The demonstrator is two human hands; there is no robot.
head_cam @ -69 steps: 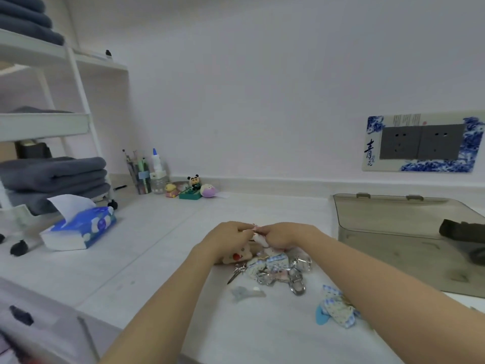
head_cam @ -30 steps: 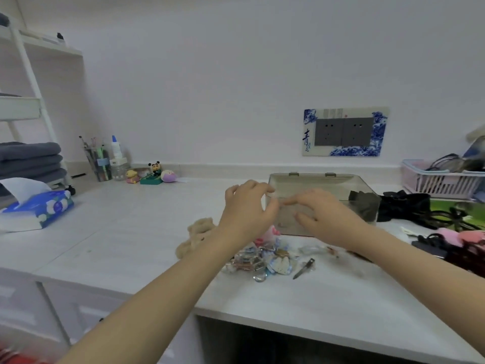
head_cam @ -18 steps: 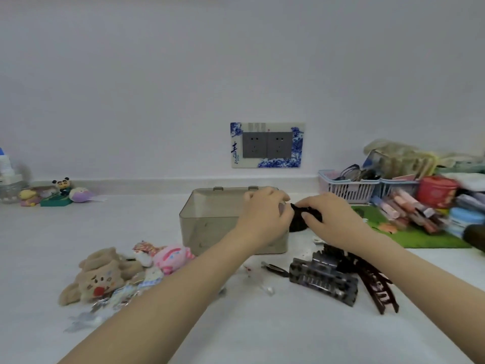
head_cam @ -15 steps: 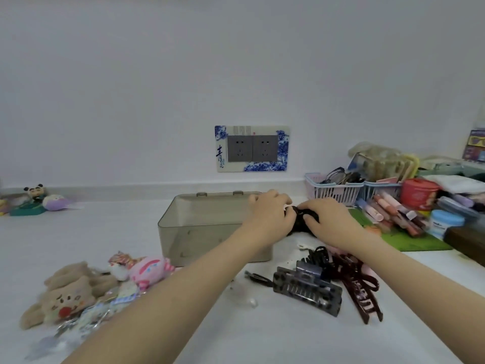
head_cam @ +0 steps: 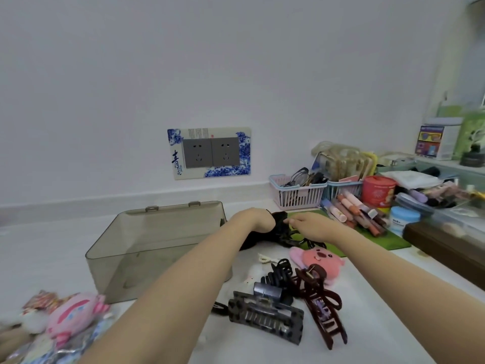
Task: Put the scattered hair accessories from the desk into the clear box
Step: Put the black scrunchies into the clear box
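Head view: black hair accessory just right of clear box, on desk. Left hand curled into it, gripping; right hand pinching its other side. Best lifted as one bundle, carried over box's right wall, released low inside. Claw clips nearer than box, untouched.

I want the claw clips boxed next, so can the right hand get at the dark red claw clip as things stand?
Probably yes. The dark red claw clip lies in the open on the desk, uncovered, nearer the person than the right hand. That hand is busy at the black hair accessory, so it must let go first.
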